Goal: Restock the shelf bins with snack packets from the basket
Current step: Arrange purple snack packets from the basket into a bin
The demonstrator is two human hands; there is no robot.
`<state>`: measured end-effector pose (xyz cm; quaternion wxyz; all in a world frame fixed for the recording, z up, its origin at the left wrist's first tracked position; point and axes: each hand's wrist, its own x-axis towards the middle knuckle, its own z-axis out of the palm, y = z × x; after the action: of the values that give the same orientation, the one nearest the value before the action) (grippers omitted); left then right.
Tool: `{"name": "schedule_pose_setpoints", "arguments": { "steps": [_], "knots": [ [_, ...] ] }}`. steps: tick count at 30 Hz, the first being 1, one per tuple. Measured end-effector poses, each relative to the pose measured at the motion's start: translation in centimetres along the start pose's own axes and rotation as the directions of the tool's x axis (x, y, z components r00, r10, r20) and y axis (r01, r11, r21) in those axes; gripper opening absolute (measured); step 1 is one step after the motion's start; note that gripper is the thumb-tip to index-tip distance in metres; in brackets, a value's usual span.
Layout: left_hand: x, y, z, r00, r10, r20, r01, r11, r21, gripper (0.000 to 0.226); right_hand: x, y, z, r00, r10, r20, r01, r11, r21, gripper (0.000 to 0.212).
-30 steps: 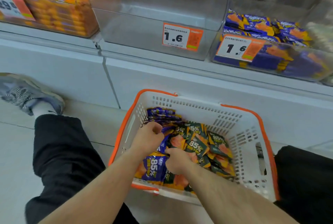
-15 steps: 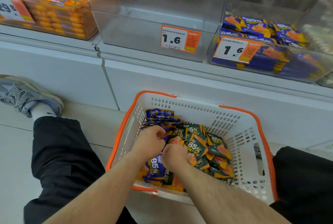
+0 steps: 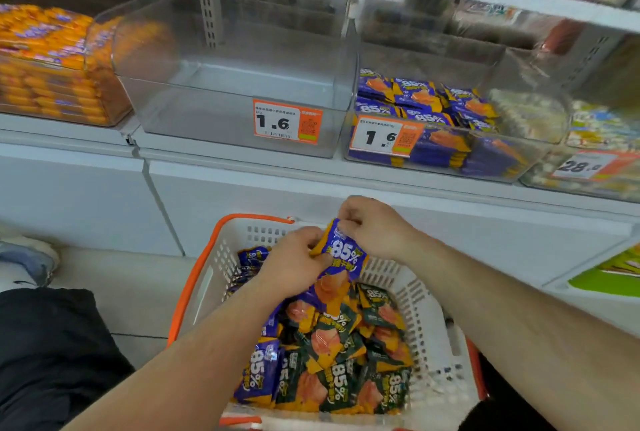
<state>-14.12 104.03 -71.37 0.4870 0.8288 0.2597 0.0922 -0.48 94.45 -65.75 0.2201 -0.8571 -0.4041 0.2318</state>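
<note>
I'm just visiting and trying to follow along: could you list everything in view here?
basket: one, white with orange rim, on the floor below the shelf
snack packets: many, purple and dark green, in the basket
held packets: a purple bunch, lifted above the basket
middle bin: one, clear, holds nothing
right bin: one, clear, purple packets inside
left bin: one, clear, orange packets inside
price tags: orange and white, on bin fronts
left hand: grips the bunch
right hand: pinches its top
</note>
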Motion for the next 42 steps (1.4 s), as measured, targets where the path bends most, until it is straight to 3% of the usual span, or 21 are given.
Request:
{"name": "schedule_pose_setpoints", "arguments": {
  "steps": [3, 5, 10, 13, 19, 21, 22, 24, 25, 26, 27, 29, 31, 34, 38, 42],
  "knots": [
    [0.9, 2.5, 0.0, 0.992, -0.012, -0.127, -0.016, 0.976, -0.216, 0.016, -1.4, 0.0, -2.1, 0.960, -0.012, -0.278, -0.017, 0.995, -0.103, 0.040],
    [1.5, 4.4, -0.2, 0.978, -0.044, -0.202, -0.023, 0.948, -0.318, 0.020, -2.5, -0.2, -2.7, 0.920, -0.046, -0.390, 0.020, 0.997, -0.071, 0.053],
    [3.2, 9.3, -0.7, 0.968, -0.104, -0.230, -0.062, 0.785, -0.616, 0.028, -3.3, -0.9, -3.8, 0.896, -0.018, -0.443, 0.058, 0.995, 0.078, 0.073],
    [4.6, 12.2, -1.3, 0.973, -0.097, -0.208, -0.074, 0.726, -0.684, 0.025, -3.3, -1.2, -5.3, 0.876, -0.022, -0.481, 0.065, 0.995, 0.073, 0.091],
    [7.6, 16.6, -1.4, 0.972, 0.091, -0.215, -0.197, 0.817, -0.542, 0.010, -2.6, -1.2, -9.3, 0.797, -0.024, -0.603, 0.074, 0.996, 0.058, 0.091],
    [8.5, 17.9, -1.6, 0.947, 0.192, -0.258, -0.287, 0.866, -0.409, 0.027, -2.3, -0.9, -11.1, 0.765, -0.031, -0.643, 0.095, 0.993, 0.065, 0.082],
    [9.1, 18.4, -1.9, 0.912, 0.266, -0.312, -0.359, 0.887, -0.291, 0.034, -2.0, -0.7, -12.0, 0.743, -0.038, -0.668, 0.106, 0.992, 0.061, 0.074],
    [10.9, 19.0, -3.0, 0.737, 0.509, -0.445, -0.480, 0.857, 0.185, 0.029, -0.7, 0.0, -14.1, 0.719, -0.017, -0.695, 0.082, 0.995, 0.061, 0.066],
    [12.2, 19.0, -3.7, 0.675, 0.594, -0.438, -0.419, 0.797, 0.434, 0.026, 0.3, 0.4, -15.1, 0.716, 0.007, -0.698, 0.051, 0.997, 0.062, 0.068],
    [13.5, 19.0, -4.4, 0.702, 0.595, -0.391, -0.312, 0.751, 0.582, 0.031, 1.3, 0.8, -16.1, 0.721, 0.037, -0.692, 0.011, 0.998, 0.065, 0.070],
    [14.8, 18.8, -4.9, 0.771, 0.532, -0.349, -0.205, 0.727, 0.655, 0.044, 2.4, 1.2, -16.9, 0.732, 0.061, -0.679, -0.026, 0.998, 0.061, 0.068],
    [16.6, 18.1, -5.5, 0.871, 0.380, -0.312, -0.100, 0.758, 0.644, 0.059, 4.6, 1.8, -18.3, 0.753, 0.087, -0.652, -0.090, 0.996, 0.029, 0.065],
    [17.4, 17.5, -5.4, 0.905, 0.285, -0.316, -0.093, 0.856, 0.508, 0.057, 7.0, 2.1, -19.3, 0.777, 0.120, -0.618, -0.161, 0.987, -0.010, 0.070],
    [17.5, 17.1, -5.2, 0.908, 0.253, -0.333, -0.105, 0.909, 0.403, 0.059, 11.0, 2.3, -19.9, 0.802, 0.143, -0.580, -0.218, 0.974, -0.061, 0.075],
    [17.5, 16.8, -5.1, 0.885, 0.286, -0.367, -0.132, 0.911, 0.391, 0.060, 16.1, 2.7, -20.0, 0.843, 0.166, -0.511, -0.256, 0.960, -0.111, 0.075],
    [17.3, 16.9, -5.1, 0.886, 0.279, -0.370, -0.136, 0.920, 0.368, 0.056, 19.1, 3.7, -20.0, 0.861, 0.202, -0.467, -0.290, 0.949, -0.125, 0.060]
  ]
}}
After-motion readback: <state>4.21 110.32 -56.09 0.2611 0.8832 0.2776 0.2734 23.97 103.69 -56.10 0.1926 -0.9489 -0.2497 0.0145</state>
